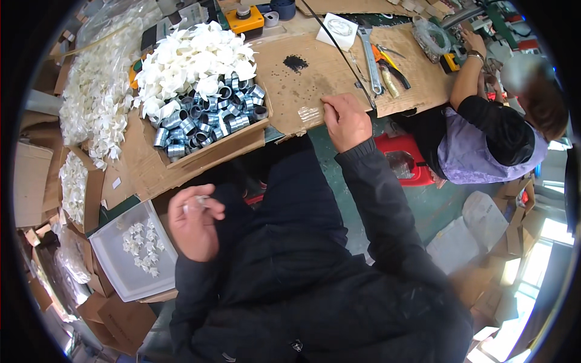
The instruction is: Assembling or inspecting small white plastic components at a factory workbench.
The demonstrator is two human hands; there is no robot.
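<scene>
My left hand [195, 222] is raised over my lap, its fingers curled around a small whitish piece [198, 204] whose kind is too blurred to tell. On the front edge of the cardboard-covered table rests my right hand [349, 124], fingers bent and thumb pressed to them; whatever they pinch is hidden. Beyond it lies a small pile of tiny black bits [295, 63], with loose ones scattered nearer. To its left, a shallow cardboard box [221, 145] holds short silvery metal sleeves [203, 121] and a heap of white, petal-shaped plastic parts [193, 57].
A white bin [115, 279] with a few white parts stands beside my left arm. An adjustable wrench [370, 60], orange-handled pliers [390, 66] and an orange-yellow switch box [244, 22] lie on the table. A co-worker [490, 145] sits at the right, near a red stool [402, 158].
</scene>
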